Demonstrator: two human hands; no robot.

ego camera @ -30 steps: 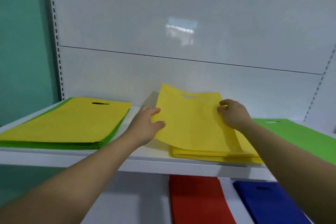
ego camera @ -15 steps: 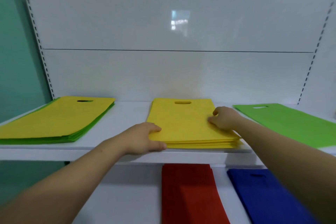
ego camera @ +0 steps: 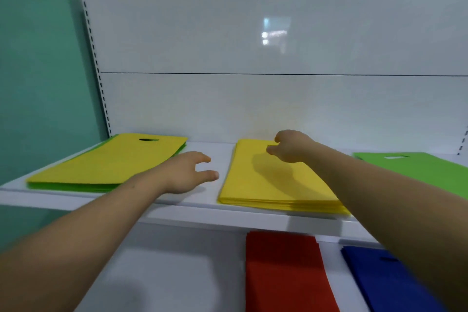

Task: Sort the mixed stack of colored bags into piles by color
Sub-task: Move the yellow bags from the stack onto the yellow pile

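The left grip (ego camera: 186, 172) was spread apart and empty, the yellow pile (ego camera: 273, 185) just to its right; the right grip (ego camera: 291, 145) was loosely curled, empty, that pile beneath.

White shelf (ego camera: 197, 210), teal wall (ego camera: 38, 71)

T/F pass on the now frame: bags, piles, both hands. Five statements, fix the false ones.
1. The left stack has a yellow bag on top and green below. True.
2. The left hand grips a bag. False: it is open and holds nothing, over the shelf beside the yellow pile.
3. The right hand is above the yellow pile. True.
4. The red pile shares the shelf with the yellow pile. False: it lies on the level below, beside the blue pile.
5. The green pile lies right of the yellow pile. True.
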